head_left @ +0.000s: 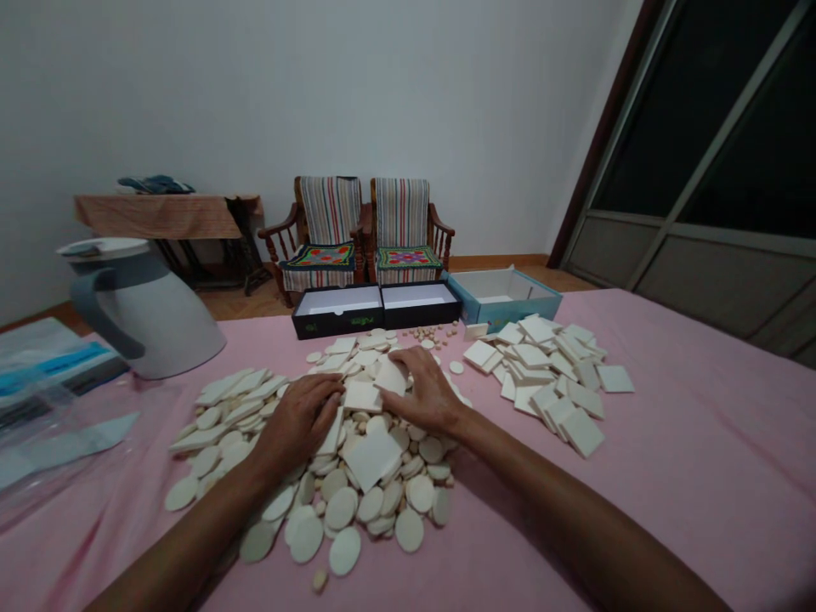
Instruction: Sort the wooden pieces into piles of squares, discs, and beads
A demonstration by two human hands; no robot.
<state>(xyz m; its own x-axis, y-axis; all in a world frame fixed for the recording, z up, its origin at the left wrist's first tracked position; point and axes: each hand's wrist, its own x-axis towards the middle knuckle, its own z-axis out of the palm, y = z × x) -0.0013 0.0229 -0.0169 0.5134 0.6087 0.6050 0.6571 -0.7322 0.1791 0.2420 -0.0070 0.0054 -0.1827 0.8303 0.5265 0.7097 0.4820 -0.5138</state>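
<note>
Cloth (pixel 663 442): right hand (pixel 387 374) half-open around tile (pixel 393 377)

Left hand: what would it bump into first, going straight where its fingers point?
For the left hand, probably the flat white square tile just beyond its fingertips, though depth is hard to judge.

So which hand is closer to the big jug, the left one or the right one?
The left hand. It's over the pile of pale pieces, to the right of the jug. The right hand is further right, so it's farther away.
</note>
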